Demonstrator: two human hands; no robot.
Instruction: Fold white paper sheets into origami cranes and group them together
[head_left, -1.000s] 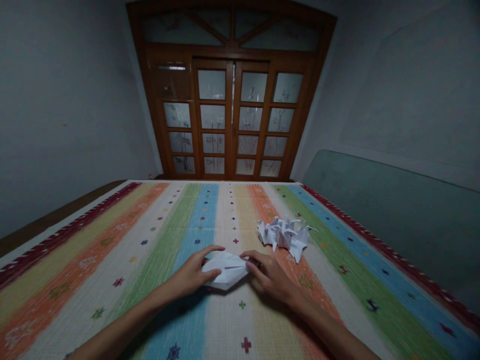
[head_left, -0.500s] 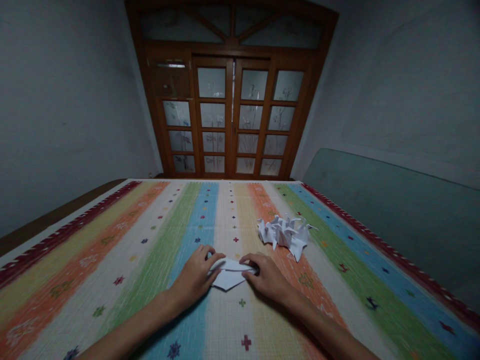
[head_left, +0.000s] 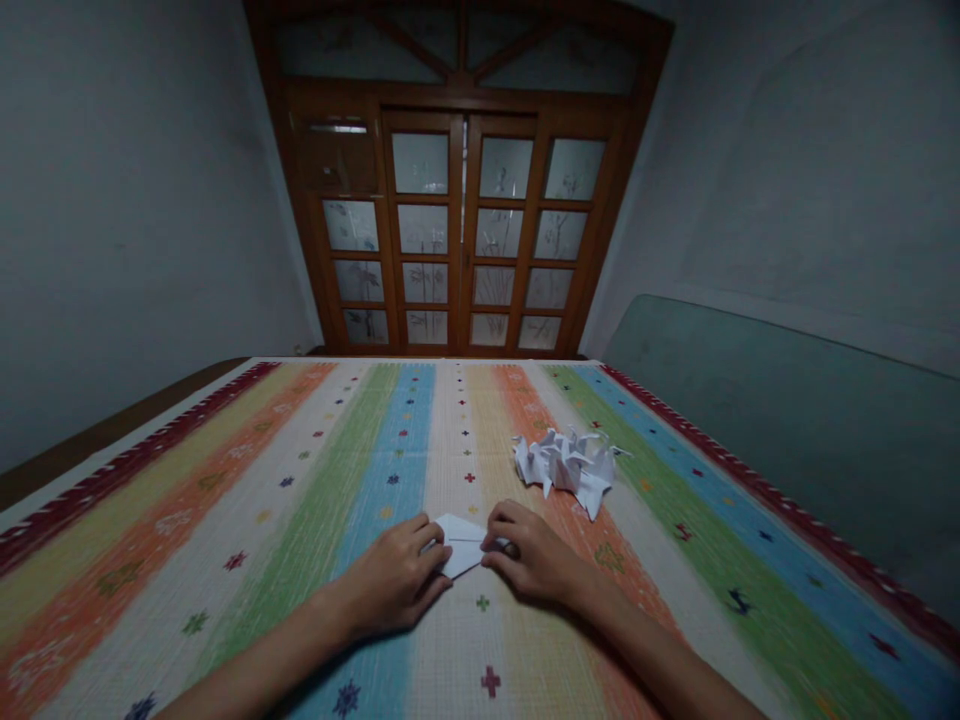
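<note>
A small folded sheet of white paper lies on the striped tablecloth in front of me, a straight crease or edge running across it. My left hand grips its left end with the fingers curled over it. On the other end, my right hand pinches the paper between thumb and fingers. Both hands cover the paper's side corners. Beyond my right hand sits a cluster of folded white paper cranes, their wings and points overlapping.
The tablecloth has coloured stripes and small stitched motifs. At the far end stand wooden doors with glass panes. To the right is a pale green panel against the wall.
The paper's raised upper flap now lies flatter, with a pointed top edge showing. My left hand has shifted slightly down and over the paper; my right hand stays at the right end.
</note>
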